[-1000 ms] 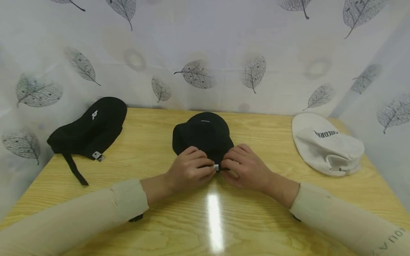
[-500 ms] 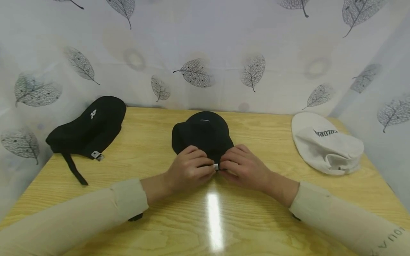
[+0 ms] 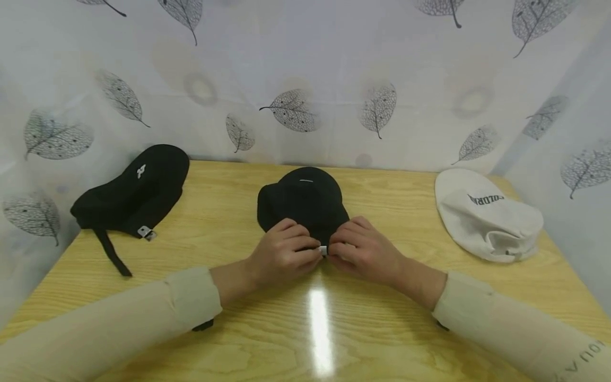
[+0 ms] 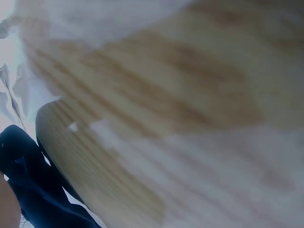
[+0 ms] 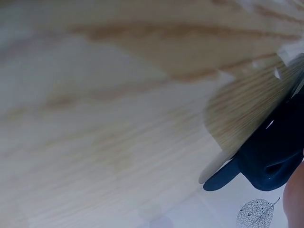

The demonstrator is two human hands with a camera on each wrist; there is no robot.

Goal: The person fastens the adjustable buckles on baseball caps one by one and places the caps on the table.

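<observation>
A black cap (image 3: 305, 204) lies at the middle of the table, its rear edge toward the person. At that edge, the left hand (image 3: 286, 252) pinches the strap beside a small white tag (image 3: 323, 250). The right hand (image 3: 365, 249) grips the same edge just right of the tag, fingers curled. The fingertips of both hands are partly hidden against the strap. In the left wrist view dark cap fabric (image 4: 42, 199) shows at lower left; in the right wrist view the cap (image 5: 270, 152) is at the right, next to part of the hand (image 5: 295, 197).
Another black cap (image 3: 138, 191) with a loose strap (image 3: 112, 252) and a metal buckle lies at the table's left. A cream cap (image 3: 487, 215) with dark lettering lies at the right. Behind the wooden table (image 3: 391, 196) hangs a leaf-patterned curtain (image 3: 334, 58).
The right hand's fingers have shifted slightly at the strap. Both hands otherwise stay in place, and the caps have not visibly moved.
</observation>
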